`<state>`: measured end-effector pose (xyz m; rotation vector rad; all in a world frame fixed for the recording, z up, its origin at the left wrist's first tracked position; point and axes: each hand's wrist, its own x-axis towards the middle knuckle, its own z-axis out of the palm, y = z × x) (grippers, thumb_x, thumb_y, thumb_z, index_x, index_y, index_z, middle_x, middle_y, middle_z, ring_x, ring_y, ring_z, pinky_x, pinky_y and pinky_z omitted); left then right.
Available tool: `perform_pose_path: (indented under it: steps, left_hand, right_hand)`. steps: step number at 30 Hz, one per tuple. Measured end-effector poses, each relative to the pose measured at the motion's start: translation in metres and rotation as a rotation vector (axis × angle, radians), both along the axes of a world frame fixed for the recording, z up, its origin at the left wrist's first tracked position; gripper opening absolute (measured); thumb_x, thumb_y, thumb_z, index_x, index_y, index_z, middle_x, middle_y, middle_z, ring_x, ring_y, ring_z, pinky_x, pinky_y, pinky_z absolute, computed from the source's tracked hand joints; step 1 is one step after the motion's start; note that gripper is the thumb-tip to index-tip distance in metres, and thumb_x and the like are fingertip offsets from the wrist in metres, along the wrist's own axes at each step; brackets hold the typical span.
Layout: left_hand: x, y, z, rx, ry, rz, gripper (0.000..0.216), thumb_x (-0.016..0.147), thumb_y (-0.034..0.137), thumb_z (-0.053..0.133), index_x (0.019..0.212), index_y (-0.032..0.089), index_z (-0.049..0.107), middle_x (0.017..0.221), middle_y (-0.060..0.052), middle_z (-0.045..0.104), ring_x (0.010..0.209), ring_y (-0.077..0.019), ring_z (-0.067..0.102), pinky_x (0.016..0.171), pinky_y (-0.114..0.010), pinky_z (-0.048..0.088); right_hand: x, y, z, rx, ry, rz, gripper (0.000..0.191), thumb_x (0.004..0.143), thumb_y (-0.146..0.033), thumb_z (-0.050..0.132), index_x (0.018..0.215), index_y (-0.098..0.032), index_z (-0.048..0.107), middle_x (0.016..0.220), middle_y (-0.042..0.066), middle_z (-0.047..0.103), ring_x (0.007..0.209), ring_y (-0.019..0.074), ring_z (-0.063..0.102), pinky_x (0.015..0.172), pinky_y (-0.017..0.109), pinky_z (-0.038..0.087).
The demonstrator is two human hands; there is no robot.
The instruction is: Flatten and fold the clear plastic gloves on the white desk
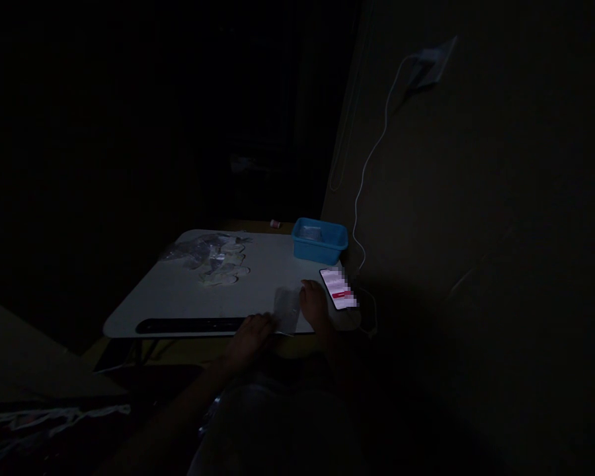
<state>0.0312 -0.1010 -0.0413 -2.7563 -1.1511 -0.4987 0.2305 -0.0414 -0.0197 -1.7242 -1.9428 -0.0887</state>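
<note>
In the dim light a small clear plastic bag (286,309) lies at the near edge of the white table, between my hands. My left hand (250,332) is at its lower left edge, fingers bent together around that edge. At the bag's right side, my right hand (314,305) is closed on the border, thumb and fingers curled. Whatever the bag holds is too dark to make out. Just right of my right hand lies a phone (338,289) with its screen lit.
A blue plastic basket (318,251) with a pale packet inside stands at the back right. Crumpled clear plastic (193,251) and several pale flat pieces (225,272) lie on the table (178,301) at left. A white cable (364,172) hangs from a wall socket (431,65).
</note>
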Motion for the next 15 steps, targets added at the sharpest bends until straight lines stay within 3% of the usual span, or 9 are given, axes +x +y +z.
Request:
perform_pose_path:
  steps: [9, 15]
  left_hand:
    - [0.009, -0.003, 0.002, 0.159, -0.099, -0.105, 0.022, 0.084, 0.02, 0.042, 0.098, 0.017, 0.059, 0.103, -0.009, 0.061, 0.099, -0.0205, 0.052, 0.084, -0.037, 0.042]
    - [0.012, 0.001, 0.016, 0.224, -0.122, -0.068, 0.019, 0.084, 0.019, 0.041, 0.088, 0.016, 0.059, 0.086, -0.006, 0.065, 0.084, -0.0173, 0.058, 0.08, -0.034, 0.043]
  right_hand:
    - [0.001, 0.0, -0.001, 0.061, 0.054, 0.04, 0.032, 0.082, -0.014, 0.037, 0.107, -0.011, 0.056, 0.1, 0.011, 0.059, 0.096, 0.0209, 0.05, 0.087, 0.034, 0.038]
    - [0.005, -0.02, -0.006, 0.118, 0.133, 0.253, 0.044, 0.069, -0.005, 0.041, 0.11, -0.014, 0.054, 0.106, 0.01, 0.056, 0.101, 0.0211, 0.046, 0.09, 0.035, 0.037]
